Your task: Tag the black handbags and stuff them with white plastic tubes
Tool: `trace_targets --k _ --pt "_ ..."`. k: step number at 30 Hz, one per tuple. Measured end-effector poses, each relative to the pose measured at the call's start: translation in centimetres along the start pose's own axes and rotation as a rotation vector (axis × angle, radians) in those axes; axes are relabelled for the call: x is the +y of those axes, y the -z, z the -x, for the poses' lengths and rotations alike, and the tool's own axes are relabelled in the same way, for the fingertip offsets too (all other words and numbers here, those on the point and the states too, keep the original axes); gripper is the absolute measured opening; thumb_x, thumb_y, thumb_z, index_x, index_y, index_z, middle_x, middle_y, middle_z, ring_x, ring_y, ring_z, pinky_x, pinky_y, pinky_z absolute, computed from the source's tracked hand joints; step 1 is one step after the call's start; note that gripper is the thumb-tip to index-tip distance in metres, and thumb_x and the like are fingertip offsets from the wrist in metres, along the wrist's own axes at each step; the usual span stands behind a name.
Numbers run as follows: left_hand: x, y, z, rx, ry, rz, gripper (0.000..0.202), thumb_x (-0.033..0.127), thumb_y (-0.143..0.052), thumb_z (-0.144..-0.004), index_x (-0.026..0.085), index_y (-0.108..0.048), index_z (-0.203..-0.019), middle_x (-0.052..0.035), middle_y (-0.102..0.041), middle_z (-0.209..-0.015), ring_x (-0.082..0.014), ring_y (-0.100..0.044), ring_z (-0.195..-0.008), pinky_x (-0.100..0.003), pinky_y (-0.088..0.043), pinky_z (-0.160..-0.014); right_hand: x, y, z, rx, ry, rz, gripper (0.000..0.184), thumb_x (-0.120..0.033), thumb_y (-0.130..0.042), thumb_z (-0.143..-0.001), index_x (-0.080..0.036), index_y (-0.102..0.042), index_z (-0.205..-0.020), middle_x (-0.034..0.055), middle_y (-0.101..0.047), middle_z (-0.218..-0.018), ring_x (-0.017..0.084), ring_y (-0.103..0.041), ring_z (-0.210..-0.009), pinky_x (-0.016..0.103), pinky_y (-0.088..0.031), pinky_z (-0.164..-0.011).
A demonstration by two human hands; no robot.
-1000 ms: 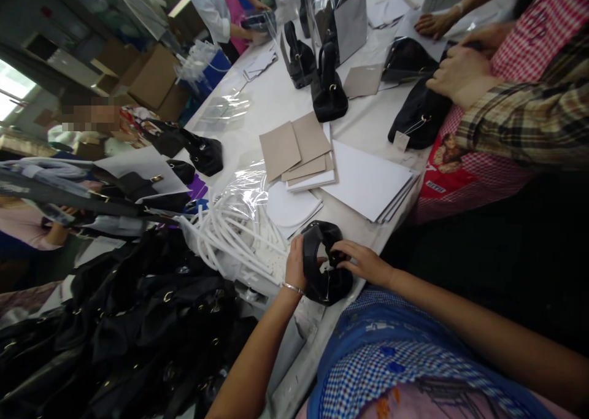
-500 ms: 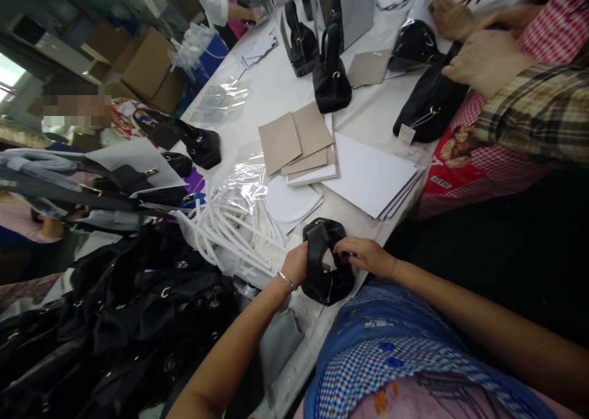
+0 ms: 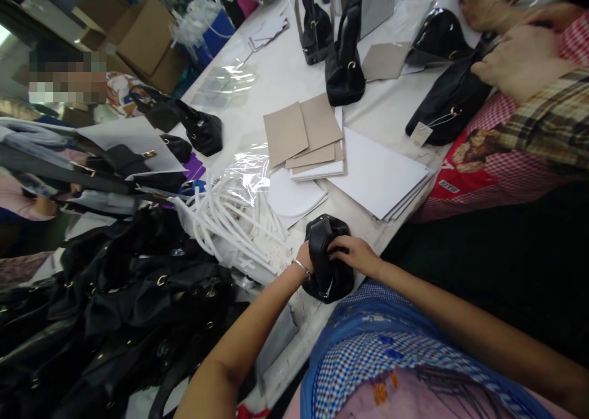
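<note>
Workroom clutter fills the far side, with open cardboard boxes (image 3: 142, 35) standing beyond a long pale worktop (image 3: 276, 78). Left of the worktop lies a large heap of dark bags (image 3: 115, 308). At the right, a co-worker's plaid sleeve (image 3: 547, 115) reaches toward a tagged bag (image 3: 446, 109). Nearer the middle are a stack of white sheets (image 3: 381, 170), a loose tangle of white cords (image 3: 225, 216) and some beige cards (image 3: 285, 134).

One small black bag (image 3: 343, 278) sits at the near edge of the worktop, just in front of the person's apron (image 3: 359, 339), its handle (image 3: 319, 241) arching up. On the far side of that handle the left hand (image 3: 306, 253) is mostly hidden; its fingers do not show, so I cannot tell how far it is closed or what it grips. The right hand (image 3: 356, 256) is partly curled, fingertips at the bag under the handle; whether they pinch anything is hidden too.

Judging from this, the step in hand is close two-handed work around the bag's top. A further move there would call for a steady left side and small, careful fingertip work on the right, with the handle kept clear.
</note>
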State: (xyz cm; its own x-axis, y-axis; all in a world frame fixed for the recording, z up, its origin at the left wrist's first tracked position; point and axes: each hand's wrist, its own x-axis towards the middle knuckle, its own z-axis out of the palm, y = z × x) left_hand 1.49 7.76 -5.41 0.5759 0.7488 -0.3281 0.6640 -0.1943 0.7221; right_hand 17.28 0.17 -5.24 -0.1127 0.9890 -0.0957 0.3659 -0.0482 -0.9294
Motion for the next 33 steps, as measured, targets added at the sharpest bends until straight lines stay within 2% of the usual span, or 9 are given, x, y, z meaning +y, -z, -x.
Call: trace_targets --k 5,7,10,12,15,20,24,29,33 --pt "0.5 2.4 3.0 -0.06 -0.042 -0.034 0.01 0.02 -0.06 -0.075 0.017 -0.067 -0.082 -0.0047 -0.068 -0.083 -0.0181 -0.061 -0.076 -0.029 -0.05 -0.076 0.3 -0.7 0.2 -0.033 0.022 0.137 0.019 -0.028 -0.055 -0.084 -0.025 -0.065 -0.099 0.002 -0.067 -0.094 0.019 -0.06 -0.089 0.032 -0.048 -0.079" --pt "0.9 2.6 4.8 0.105 -0.013 -0.044 0.02 0.016 -0.058 -0.077 0.02 -0.064 -0.095 -0.0049 -0.065 -0.096 -0.0181 -0.06 -0.086 -0.03 -0.048 -0.081 0.3 -0.8 0.3 -0.051 0.016 0.207 0.022 -0.031 -0.051 -0.086 -0.025 -0.064 -0.103 0.0038 -0.066 -0.092 0.019 -0.06 -0.086 0.031 -0.049 -0.076" --pt "1.1 1.8 6.9 0.411 0.162 -0.06 0.028 0.015 -0.058 -0.077 0.022 -0.059 -0.104 -0.0053 -0.06 -0.101 -0.0181 -0.056 -0.095 -0.032 -0.046 -0.086 0.2 -0.7 0.1 -0.072 0.001 0.305 0.024 -0.031 -0.047 -0.088 -0.023 -0.063 -0.104 0.0053 -0.064 -0.089 0.019 -0.061 -0.082 0.03 -0.049 -0.072" --pt "1.1 1.0 7.4 0.468 0.265 -0.063 0.032 0.016 -0.062 -0.075 0.022 -0.057 -0.106 -0.0055 -0.057 -0.1 -0.0187 -0.054 -0.096 -0.033 -0.046 -0.087 0.2 -0.7 0.0 -0.09 0.006 0.366 0.024 -0.03 -0.046 -0.087 -0.022 -0.062 -0.103 0.0057 -0.064 -0.088 0.019 -0.061 -0.08 0.029 -0.048 -0.069" --pt "0.8 0.7 7.3 0.395 0.312 -0.075 0.048 0.018 -0.067 -0.07 0.024 -0.051 -0.115 -0.0064 -0.054 -0.105 -0.0206 -0.053 -0.099 -0.033 -0.047 -0.087 0.3 -0.7 -0.1 -0.12 0.024 0.467 0.022 -0.029 -0.045 -0.085 -0.021 -0.061 -0.098 0.0055 -0.064 -0.085 0.019 -0.061 -0.074 0.028 -0.047 -0.062" --pt "0.7 2.2 6.8 0.126 0.259 -0.14 0.065 0.015 -0.066 -0.066 0.022 -0.042 -0.126 -0.009 -0.054 -0.106 -0.0241 -0.056 -0.095 -0.033 -0.049 -0.081 0.8 -0.9 0.2 -0.085 0.03 0.588 0.021 -0.035 -0.045 -0.08 -0.019 -0.058 -0.085 0.0058 -0.062 -0.073 0.02 -0.059 -0.063 0.029 -0.043 -0.052" --pt "0.2 2.4 7.4 0.161 0.23 -0.09 0.063 0.008 -0.056 -0.067 0.021 -0.043 -0.127 -0.0083 -0.058 -0.102 -0.0231 -0.059 -0.091 -0.033 -0.05 -0.079 1.6 -0.7 0.5 -0.072 0.048 0.521 0.021 -0.037 -0.047 -0.078 -0.021 -0.059 -0.085 0.0059 -0.064 -0.073 0.021 -0.06 -0.061 0.03 -0.046 -0.052" --pt "-0.9 1.6 8.5 0.357 0.255 0.104 0.043 0.008 -0.049 -0.071 0.024 -0.059 -0.109 -0.0032 -0.065 -0.099 -0.0203 -0.059 -0.096 -0.032 -0.047 -0.088 2.7 -0.5 0.6 -0.126 0.111 0.476 0.022 -0.034 -0.048 -0.079 -0.022 -0.063 -0.091 0.0091 -0.068 -0.091 0.026 -0.064 -0.084 0.038 -0.054 -0.069" --pt "-0.6 1.3 9.0 0.5 0.269 0.234 0.044 0.006 -0.049 -0.069 0.024 -0.062 -0.107 -0.0017 -0.065 -0.105 -0.0177 -0.058 -0.099 -0.029 -0.046 -0.092 2.9 -0.7 0.3 -0.303 0.257 0.47 0.03 -0.033 -0.049 -0.082 -0.026 -0.062 -0.108 0.0073 -0.064 -0.113 0.028 -0.058 -0.109 0.048 -0.043 -0.097"
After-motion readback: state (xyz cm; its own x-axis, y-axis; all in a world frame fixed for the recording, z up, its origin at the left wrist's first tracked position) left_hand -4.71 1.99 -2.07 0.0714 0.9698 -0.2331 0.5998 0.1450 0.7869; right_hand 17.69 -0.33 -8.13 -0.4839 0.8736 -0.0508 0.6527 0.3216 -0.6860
